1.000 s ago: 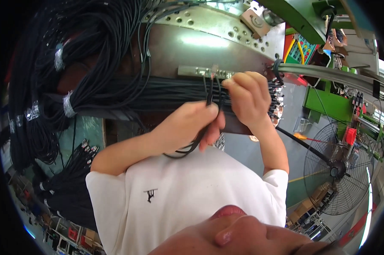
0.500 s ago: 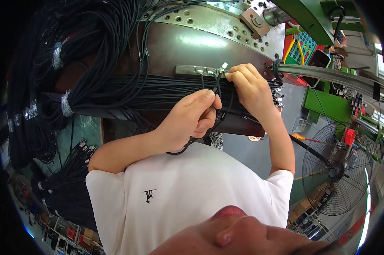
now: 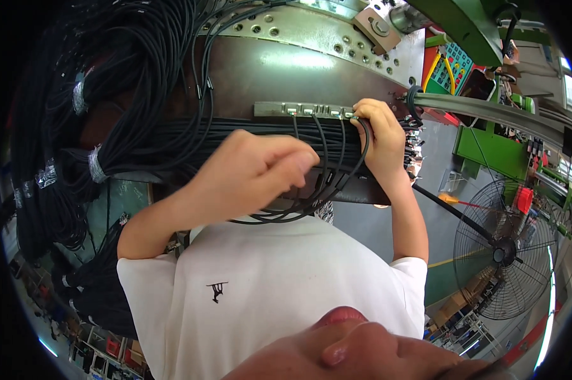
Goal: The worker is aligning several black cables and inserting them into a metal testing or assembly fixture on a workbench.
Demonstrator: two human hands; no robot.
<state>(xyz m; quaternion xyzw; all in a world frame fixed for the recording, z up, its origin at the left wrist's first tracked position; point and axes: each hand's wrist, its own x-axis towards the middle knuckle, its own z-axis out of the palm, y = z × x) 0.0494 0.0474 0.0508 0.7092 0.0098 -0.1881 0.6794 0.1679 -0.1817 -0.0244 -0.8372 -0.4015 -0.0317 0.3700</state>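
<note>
Black cables (image 3: 327, 149) ran down from a grey connector strip (image 3: 302, 109) on the brown plate (image 3: 267, 69) and looped below my left hand (image 3: 254, 174). I had that hand loosely curled, fingers bent, around the loop. My right hand (image 3: 379, 136) pinched a cable end at the strip's right end. Cable bundles (image 3: 96, 114) hung left; a fan (image 3: 504, 253) stood right

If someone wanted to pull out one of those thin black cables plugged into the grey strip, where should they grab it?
Probably at the plug end, right where a black cable meets the grey connector strip. Come from below, pinching with fingertips as the right hand does. The cables hang down from the strip in loose loops, so gripping lower would likely just tug slack.
</note>
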